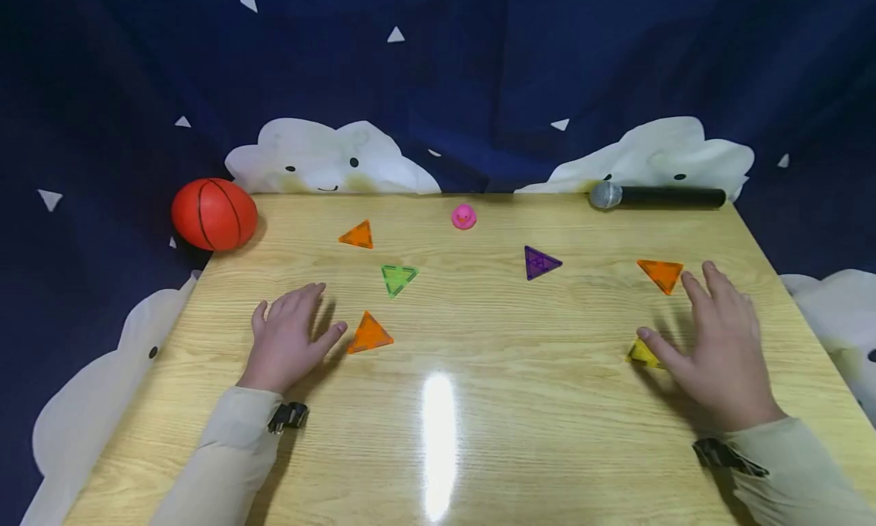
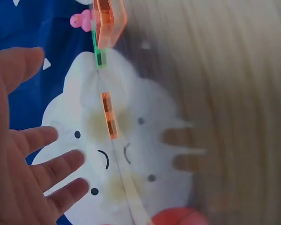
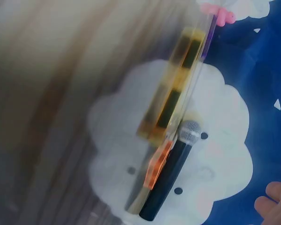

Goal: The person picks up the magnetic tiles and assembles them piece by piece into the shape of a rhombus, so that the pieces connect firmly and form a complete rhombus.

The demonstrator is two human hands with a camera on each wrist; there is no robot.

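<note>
My left hand (image 1: 290, 340) hovers over the left of the table with fingers spread and nothing in it. Just past its thumb lies an orange triangle tile (image 1: 370, 334), with a green triangle tile (image 1: 398, 279) and another orange tile (image 1: 358, 235) farther back. On the right, my right hand (image 1: 725, 351) is held with fingers extended, gripping nothing. Its thumb partly hides a yellow triangle tile (image 1: 642, 353). Beyond its fingertips sits a third orange triangle tile (image 1: 661, 275). A purple triangle tile (image 1: 541, 263) lies right of the table's middle. In the right wrist view the yellow tile (image 3: 175, 89) appears edge-on.
At the back left corner rests a red ball (image 1: 215, 214) with black lines. A small pink duck (image 1: 464, 217) stands near the back edge, and a black microphone (image 1: 660, 197) lies at the back right. Behind the table (image 1: 520, 419) hangs a dark blue cloth with clouds.
</note>
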